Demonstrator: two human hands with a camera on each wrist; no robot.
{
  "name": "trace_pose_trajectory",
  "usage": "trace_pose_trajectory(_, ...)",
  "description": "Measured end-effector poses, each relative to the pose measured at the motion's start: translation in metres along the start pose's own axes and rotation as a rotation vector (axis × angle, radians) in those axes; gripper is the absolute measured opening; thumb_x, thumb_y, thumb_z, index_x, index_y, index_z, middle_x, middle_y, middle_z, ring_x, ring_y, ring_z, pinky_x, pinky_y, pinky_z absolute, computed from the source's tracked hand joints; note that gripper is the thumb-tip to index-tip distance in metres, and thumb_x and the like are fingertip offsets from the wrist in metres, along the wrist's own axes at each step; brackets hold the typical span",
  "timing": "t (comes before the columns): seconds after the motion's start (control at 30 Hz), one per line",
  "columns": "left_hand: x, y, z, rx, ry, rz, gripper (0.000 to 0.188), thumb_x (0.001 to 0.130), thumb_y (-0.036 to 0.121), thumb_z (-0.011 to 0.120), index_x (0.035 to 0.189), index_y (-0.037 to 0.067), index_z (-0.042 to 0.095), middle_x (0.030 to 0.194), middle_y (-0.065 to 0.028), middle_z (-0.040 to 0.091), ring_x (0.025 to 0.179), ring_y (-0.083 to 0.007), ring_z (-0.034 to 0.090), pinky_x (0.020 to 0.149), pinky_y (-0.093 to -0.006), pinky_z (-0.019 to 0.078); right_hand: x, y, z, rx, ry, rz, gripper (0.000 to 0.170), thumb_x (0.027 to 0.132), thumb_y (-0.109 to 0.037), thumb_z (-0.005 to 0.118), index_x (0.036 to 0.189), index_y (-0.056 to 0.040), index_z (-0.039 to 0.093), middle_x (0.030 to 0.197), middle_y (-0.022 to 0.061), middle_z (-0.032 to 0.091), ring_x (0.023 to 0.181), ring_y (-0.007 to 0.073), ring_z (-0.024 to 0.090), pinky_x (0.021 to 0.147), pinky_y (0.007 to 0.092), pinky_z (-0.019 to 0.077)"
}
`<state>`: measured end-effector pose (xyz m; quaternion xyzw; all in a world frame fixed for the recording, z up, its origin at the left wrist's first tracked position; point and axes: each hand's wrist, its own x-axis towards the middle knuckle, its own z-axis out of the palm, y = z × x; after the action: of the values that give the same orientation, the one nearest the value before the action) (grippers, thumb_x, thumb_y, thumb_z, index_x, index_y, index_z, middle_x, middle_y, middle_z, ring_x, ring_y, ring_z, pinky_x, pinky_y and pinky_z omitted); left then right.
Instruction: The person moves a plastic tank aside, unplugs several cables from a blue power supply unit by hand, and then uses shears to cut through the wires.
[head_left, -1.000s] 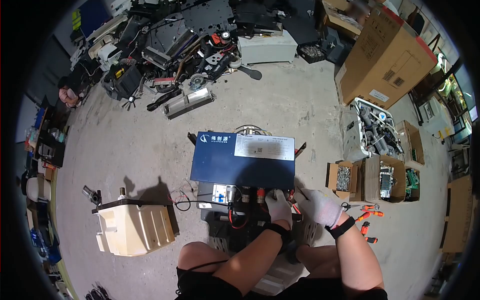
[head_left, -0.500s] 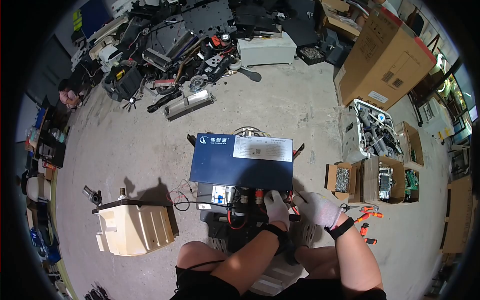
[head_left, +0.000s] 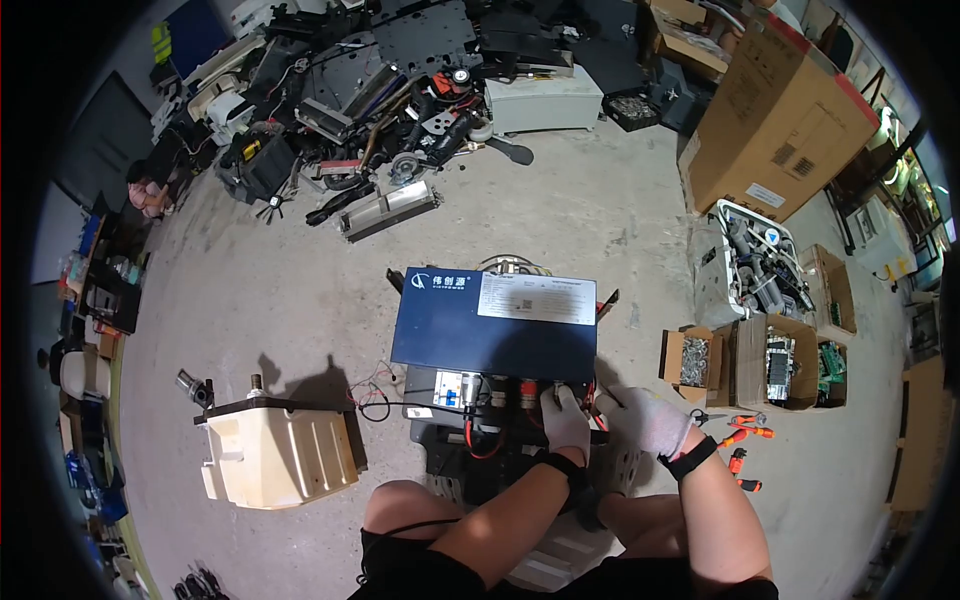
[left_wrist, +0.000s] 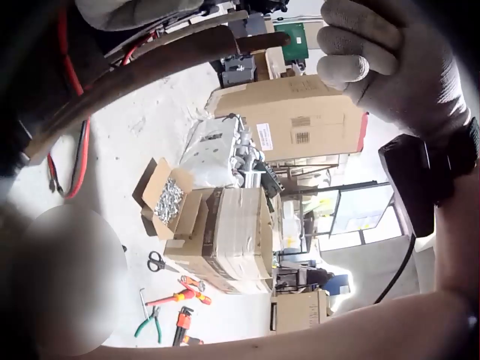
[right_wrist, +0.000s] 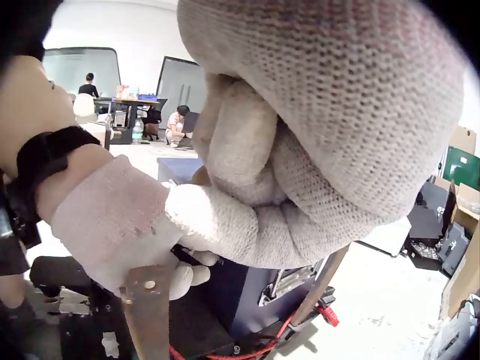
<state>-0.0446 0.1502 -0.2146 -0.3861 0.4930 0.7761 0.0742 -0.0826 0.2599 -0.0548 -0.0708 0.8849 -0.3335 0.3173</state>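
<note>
A dark blue metal box [head_left: 490,335] with a white label lies on a low black machine in front of me. My left hand [head_left: 567,425], in a pale knit glove, reaches in at its front edge beside a red-ringed connector [head_left: 528,393]. In the right wrist view, its fingers curl round a small black part [right_wrist: 196,257]. My gloved right hand [head_left: 648,422] is just off the box's right front corner with curled fingers; whether they hold something I cannot tell. A rusty metal strip [right_wrist: 146,311] stands near the left hand. Red and black wires [left_wrist: 81,157] hang by the machine.
A cream plastic tank [head_left: 280,455] stands on the floor at left. Pliers and orange-handled tools [head_left: 740,435] lie at right, near cartons of screws [head_left: 692,365] and boards. A tall carton [head_left: 775,125] and a heap of scrap parts [head_left: 410,130] are farther back.
The head view has swung slightly, so the box and surroundings sit a little further right. Both hands stay at the box's front right corner, with only slight finger movement.
</note>
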Motion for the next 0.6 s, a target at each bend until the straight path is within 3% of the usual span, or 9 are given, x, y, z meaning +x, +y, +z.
trace_pose_trajectory(0.13, -0.012, 0.016, 0.009, -0.103, 0.074, -0.079, 0.036, 0.102, 0.03, 0.051, 0.13, 0.007, 0.049, 0.1, -0.0064, 0.06, 0.082, -0.0142, 0.06, 0.069, -0.0289, 0.0503, 0.0, 0.005, 0.002, 0.0, -0.024, -0.039, 0.036, 0.1, -0.031, 0.052, 0.109, 0.0006, 0.067, 0.094, 0.0269, 0.068, 0.091, 0.0443, 0.065, 0.079, 0.0454, 0.0508)
trace_pose_trajectory(0.2, 0.008, -0.02, 0.013, -0.042, 0.194, 0.225, 0.036, 0.102, 0.027, 0.053, 0.129, 0.004, 0.049, 0.099, -0.0065, 0.061, 0.083, -0.0147, 0.06, 0.069, -0.0312, 0.05, 0.0, 0.004, 0.002, -0.006, -0.02, -0.037, 0.036, 0.1, -0.031, 0.052, 0.109, 0.0005, 0.067, 0.094, 0.0267, 0.068, 0.091, 0.0442, 0.065, 0.079, 0.0455, 0.0508)
trace_pose_trajectory(0.33, 0.019, -0.021, -0.004, 0.086, 0.025, 0.227, 0.04, 0.101, 0.026, 0.054, 0.131, 0.001, 0.046, 0.105, -0.0086, 0.06, 0.088, -0.0162, 0.06, 0.071, -0.0322, 0.0513, -0.001, -0.001, 0.001, -0.008, -0.026, -0.03, 0.037, 0.1, -0.031, 0.052, 0.108, 0.0007, 0.068, 0.094, 0.0267, 0.069, 0.092, 0.0448, 0.065, 0.08, 0.0466, 0.0505)
trace_pose_trajectory(0.4, 0.017, -0.014, -0.007, 0.089, -0.097, 0.113, 0.049, 0.099, 0.023, 0.056, 0.136, -0.004, 0.037, 0.124, -0.0184, 0.059, 0.108, -0.0294, 0.06, 0.097, -0.04, 0.0456, 0.0, 0.0, 0.002, -0.006, -0.035, -0.034, 0.037, 0.1, -0.032, 0.052, 0.108, 0.0009, 0.068, 0.095, 0.0268, 0.069, 0.092, 0.045, 0.065, 0.08, 0.047, 0.0504)
trace_pose_trajectory(0.53, -0.009, -0.007, 0.006, -0.016, -0.03, 0.203, 0.058, 0.096, 0.016, 0.061, 0.141, -0.002, 0.028, 0.124, -0.0189, 0.057, 0.107, -0.0277, 0.06, 0.095, -0.038, 0.0464, 0.003, 0.0, 0.003, -0.022, -0.023, -0.022, 0.038, 0.1, -0.033, 0.051, 0.108, 0.0008, 0.068, 0.095, 0.0261, 0.069, 0.092, 0.0439, 0.065, 0.08, 0.0466, 0.0504)
trace_pose_trajectory(0.6, -0.009, -0.019, 0.003, 0.121, -0.023, 0.267, 0.065, 0.094, 0.012, 0.063, 0.144, -0.001, 0.024, 0.121, -0.0176, 0.057, 0.107, -0.0248, 0.061, 0.093, -0.0347, 0.0472, 0.002, 0.0, 0.003, -0.015, -0.026, -0.034, 0.039, 0.1, -0.033, 0.051, 0.108, 0.0007, 0.068, 0.095, 0.0259, 0.069, 0.092, 0.0434, 0.065, 0.08, 0.0462, 0.0505)
